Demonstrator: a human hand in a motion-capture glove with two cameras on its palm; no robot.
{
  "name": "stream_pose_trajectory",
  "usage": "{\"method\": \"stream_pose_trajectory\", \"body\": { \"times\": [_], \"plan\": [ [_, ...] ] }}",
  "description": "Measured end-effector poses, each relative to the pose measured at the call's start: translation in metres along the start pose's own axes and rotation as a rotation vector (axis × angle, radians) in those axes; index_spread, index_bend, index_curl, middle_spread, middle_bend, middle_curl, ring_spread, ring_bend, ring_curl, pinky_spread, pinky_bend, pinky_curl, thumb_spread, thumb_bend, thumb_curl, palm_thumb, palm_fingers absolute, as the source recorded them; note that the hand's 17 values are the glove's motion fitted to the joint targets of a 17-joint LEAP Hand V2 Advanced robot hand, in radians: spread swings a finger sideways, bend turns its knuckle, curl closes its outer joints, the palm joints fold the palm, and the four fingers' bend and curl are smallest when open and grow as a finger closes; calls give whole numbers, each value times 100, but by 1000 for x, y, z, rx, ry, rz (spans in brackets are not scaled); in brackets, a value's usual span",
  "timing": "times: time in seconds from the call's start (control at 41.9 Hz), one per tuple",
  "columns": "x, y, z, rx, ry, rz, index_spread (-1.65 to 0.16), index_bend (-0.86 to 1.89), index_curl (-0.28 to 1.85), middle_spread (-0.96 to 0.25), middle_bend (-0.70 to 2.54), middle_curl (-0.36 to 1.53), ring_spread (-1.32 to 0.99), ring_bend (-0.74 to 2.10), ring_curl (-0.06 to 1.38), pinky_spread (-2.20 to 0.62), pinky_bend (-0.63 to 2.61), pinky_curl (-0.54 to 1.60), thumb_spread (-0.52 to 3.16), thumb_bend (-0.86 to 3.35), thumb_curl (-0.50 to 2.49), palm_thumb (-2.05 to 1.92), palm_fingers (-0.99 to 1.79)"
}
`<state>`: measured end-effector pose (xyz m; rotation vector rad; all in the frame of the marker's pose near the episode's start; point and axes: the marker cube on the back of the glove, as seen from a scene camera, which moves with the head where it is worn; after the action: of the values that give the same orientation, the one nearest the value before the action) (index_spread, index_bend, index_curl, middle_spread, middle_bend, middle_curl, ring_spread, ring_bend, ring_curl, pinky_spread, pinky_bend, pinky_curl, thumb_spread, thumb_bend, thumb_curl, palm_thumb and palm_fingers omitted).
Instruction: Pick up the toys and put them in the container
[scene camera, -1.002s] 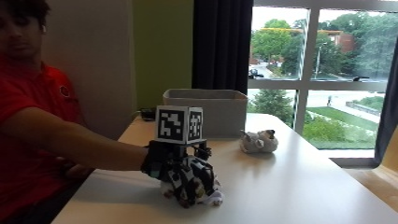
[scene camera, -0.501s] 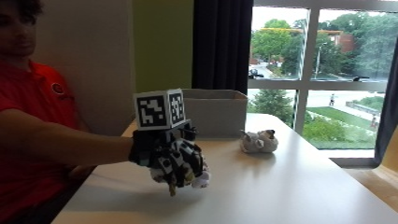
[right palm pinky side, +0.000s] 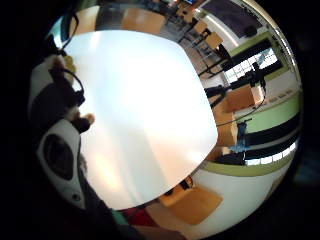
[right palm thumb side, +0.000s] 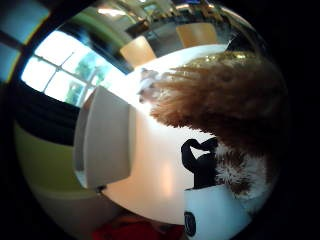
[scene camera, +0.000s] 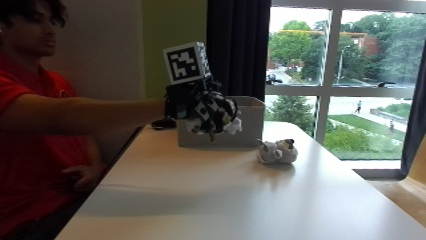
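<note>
In the outside view my gloved right hand (scene camera: 181, 101) grips a black-and-white patterned plush toy (scene camera: 214, 116), lifted well above the table (scene camera: 219, 200). Hand and toy hang in front of the grey container (scene camera: 249, 127), level with its near rim. A second small grey-and-white plush toy (scene camera: 277, 151) lies on the table just right of the container. In the thumb side palm view the held toy's fuzzy fur (right palm thumb side: 225, 95) fills much of the picture, with the container (right palm thumb side: 107, 140) and the small toy (right palm thumb side: 146, 82) beyond it. The little finger side view shows the held toy (right palm pinky side: 52, 100) over the table (right palm pinky side: 150, 115).
The container stands at the table's far end, near a dark curtain (scene camera: 236, 50) and a large window (scene camera: 346, 75). A small dark object (scene camera: 162, 123) lies left of the container. The person's bare hand (scene camera: 83, 175) rests below the table edge.
My right hand has lifted the plush toy off the table and carried it up and away towards the container. The small grey-and-white toy has stayed where it was.
</note>
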<state>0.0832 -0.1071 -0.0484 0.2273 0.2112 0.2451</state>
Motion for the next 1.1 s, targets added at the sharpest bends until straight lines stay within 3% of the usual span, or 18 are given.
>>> {"method": "stream_pose_trajectory", "body": {
  "times": [0.239, 0.549, 0.787, 1.098],
  "plan": [
    [-102, -15, -55, 13, -106, -223, -56, 38, 104, -49, 38, 46, -48, 86, 44, -49, 94, 37, 48, 10, 103, 55, 106],
    [-242, -31, -107, 37, -113, -325, -59, 30, 110, -49, 30, 48, -48, 83, 44, -49, 92, 37, 49, 9, 110, 54, 106],
    [-318, -28, -100, 22, -105, -454, -61, 22, 114, -45, 18, 47, -47, 79, 43, -48, 91, 37, 55, 6, 114, 52, 100],
    [-360, -9, -70, -168, -118, -494, -63, 4, 109, -34, 12, 42, -41, 86, 43, -45, 100, 39, 72, 3, 114, 49, 82]
  ]
}}
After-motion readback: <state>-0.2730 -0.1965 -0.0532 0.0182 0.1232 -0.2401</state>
